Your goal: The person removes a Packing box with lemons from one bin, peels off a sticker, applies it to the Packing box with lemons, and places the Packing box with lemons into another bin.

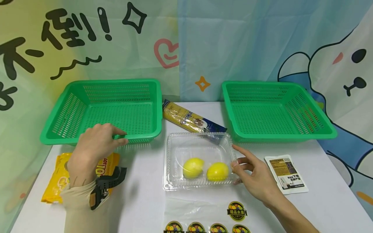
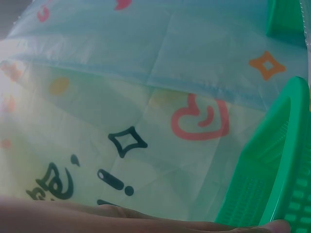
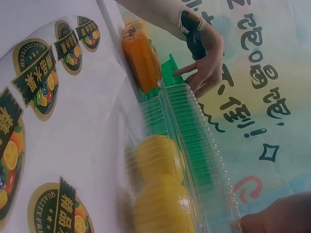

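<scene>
My left hand (image 1: 97,142) is at the front rim of the left green basket (image 1: 158,106), its thumb and forefinger on either side of the rim. The left wrist view shows fingertips at the rim (image 2: 294,121), with the rest of the grip cut off. In the head view my right hand (image 1: 252,171) pinches the right edge of a clear plastic clamshell box (image 1: 172,161), thumb in front. Two lemons (image 1: 193,168) lie side by side in the box. The right wrist view shows the lemons (image 3: 163,206) through its ribbed wall.
A yellow snack bag (image 1: 55,181) lies partly under my left forearm. Behind the box lies a spaghetti pack (image 1: 189,118). Another green basket (image 1: 279,137) stands at the back right, a white pouch (image 1: 287,174) before it. A sheet of round fruit stickers (image 1: 195,207) lies in front.
</scene>
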The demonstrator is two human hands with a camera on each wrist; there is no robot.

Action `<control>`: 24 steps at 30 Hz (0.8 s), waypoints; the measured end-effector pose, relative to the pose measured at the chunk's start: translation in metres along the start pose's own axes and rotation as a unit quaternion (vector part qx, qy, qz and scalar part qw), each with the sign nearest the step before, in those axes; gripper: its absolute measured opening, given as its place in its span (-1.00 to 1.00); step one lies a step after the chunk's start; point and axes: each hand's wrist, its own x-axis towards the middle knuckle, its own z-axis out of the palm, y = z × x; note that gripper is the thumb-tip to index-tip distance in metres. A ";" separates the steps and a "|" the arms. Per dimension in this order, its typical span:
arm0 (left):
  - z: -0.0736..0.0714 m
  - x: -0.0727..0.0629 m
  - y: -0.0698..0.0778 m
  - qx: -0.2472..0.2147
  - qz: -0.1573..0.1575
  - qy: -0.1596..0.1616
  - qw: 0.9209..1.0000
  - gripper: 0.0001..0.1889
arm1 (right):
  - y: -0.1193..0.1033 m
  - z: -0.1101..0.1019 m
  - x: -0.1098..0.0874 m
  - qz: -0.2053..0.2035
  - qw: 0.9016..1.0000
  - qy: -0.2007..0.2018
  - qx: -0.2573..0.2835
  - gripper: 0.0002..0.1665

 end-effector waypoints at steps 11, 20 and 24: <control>-0.008 -0.008 0.013 0.025 -0.010 -0.021 0.999 -0.35 | 0.001 -0.004 -0.005 -0.015 0.993 0.027 -0.110 -0.35; 0.007 -0.033 0.097 -0.027 0.294 0.254 0.921 -0.88 | 0.004 -0.015 -0.018 -0.031 0.990 0.087 -0.103 -0.47; 0.039 -0.041 0.145 -0.002 0.410 0.230 0.883 -0.90 | 0.009 -0.016 -0.023 -0.057 0.986 0.091 -0.131 -0.58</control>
